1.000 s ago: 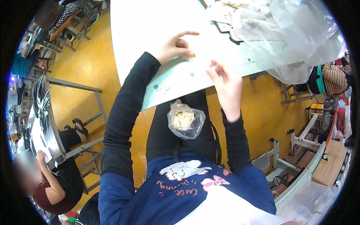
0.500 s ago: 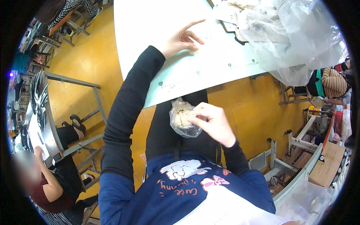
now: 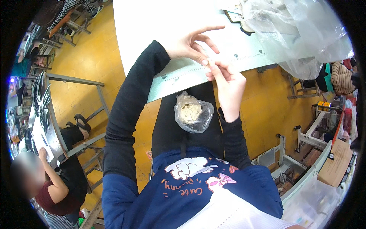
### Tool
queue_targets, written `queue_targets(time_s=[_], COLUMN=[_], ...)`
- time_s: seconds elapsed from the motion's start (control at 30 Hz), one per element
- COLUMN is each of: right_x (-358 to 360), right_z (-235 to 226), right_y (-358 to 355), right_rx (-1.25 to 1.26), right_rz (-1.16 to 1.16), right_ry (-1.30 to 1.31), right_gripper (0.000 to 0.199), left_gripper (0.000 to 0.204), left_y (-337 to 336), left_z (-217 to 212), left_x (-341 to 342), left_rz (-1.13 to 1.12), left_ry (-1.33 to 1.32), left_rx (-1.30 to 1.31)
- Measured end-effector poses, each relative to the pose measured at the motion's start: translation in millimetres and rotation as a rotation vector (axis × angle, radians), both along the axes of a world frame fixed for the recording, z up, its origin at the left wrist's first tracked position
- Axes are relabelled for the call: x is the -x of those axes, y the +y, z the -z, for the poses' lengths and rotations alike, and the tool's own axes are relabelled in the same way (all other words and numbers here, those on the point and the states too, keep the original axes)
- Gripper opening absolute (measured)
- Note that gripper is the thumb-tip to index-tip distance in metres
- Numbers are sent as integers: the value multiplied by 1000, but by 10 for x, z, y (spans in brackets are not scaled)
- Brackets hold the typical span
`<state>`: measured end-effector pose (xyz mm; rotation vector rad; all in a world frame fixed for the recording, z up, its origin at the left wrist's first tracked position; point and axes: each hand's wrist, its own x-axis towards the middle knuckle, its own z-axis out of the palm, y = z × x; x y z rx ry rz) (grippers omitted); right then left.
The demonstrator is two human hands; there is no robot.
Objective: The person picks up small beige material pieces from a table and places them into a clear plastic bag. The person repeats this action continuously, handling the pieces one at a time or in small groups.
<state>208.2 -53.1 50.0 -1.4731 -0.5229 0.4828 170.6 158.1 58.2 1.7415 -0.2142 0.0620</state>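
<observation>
My left hand (image 3: 188,45) is spread wide at the near edge of the white table (image 3: 152,26), index finger stretched out, thumb and middle fingertip pinched down toward the edge. My right hand (image 3: 227,82) meets it from below, fingers narrowed into a pinch just touching the left fingertips. Something very small seems caught between the two pinches, but I cannot tell what it is; it is hidden by the fingertips.

Below both hands, nearer my body, a small clear plastic bag (image 3: 192,114) rests on my lap, holding a clump of pale, tan-coloured pieces. Its mouth is bunched and points up toward my hands. I judge the bag light and floppy, the film slippery and easily crumpled, so I would take it by the gathered neck rather than by the belly, where the contents would shift. The pieces inside look thin and light; a fingertip pinch suits them, and a hard squeeze could bend them.

Just under my left fingers a printed ruler strip (image 3: 183,72) runs along the table edge. Beyond my right hand, a large heap of clear plastic sheeting (image 3: 301,30) lies on the table. Off to my left, well apart, another person (image 3: 57,183) sits at a separate bench.
</observation>
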Motion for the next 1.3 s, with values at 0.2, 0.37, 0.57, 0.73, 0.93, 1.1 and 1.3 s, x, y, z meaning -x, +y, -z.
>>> queue_targets(time_s=[0.2,0.37,0.57,0.73,0.93,1.1,1.3], right_x=[173,220,-466,-535,-431,-443,-503], right_z=[15,65,-136,38,86,166,122], right_y=[-565,-627,37,358,-217,-311,-333], right_rx=[234,416,253,389,289,167,17], right_rz=[-373,-412,-146,-250,-450,-372,-332], right_ry=[173,-68,-878,-1254,-1033,-1176,-1200], right_gripper=[16,15,25,45,53,34,22], left_gripper=[49,22,10,16,19,19,49], left_y=[246,251,240,185,195,-32,-1030], left_z=[335,452,421,440,317,210,150], left_x=[-132,-118,-141,-120,-60,188,753], left_rz=[-552,-622,-475,-491,-308,-339,-709], left_ry=[-85,-61,-163,-86,-94,-197,33], left_rx=[-471,-633,-576,-451,-623,-775,-981])
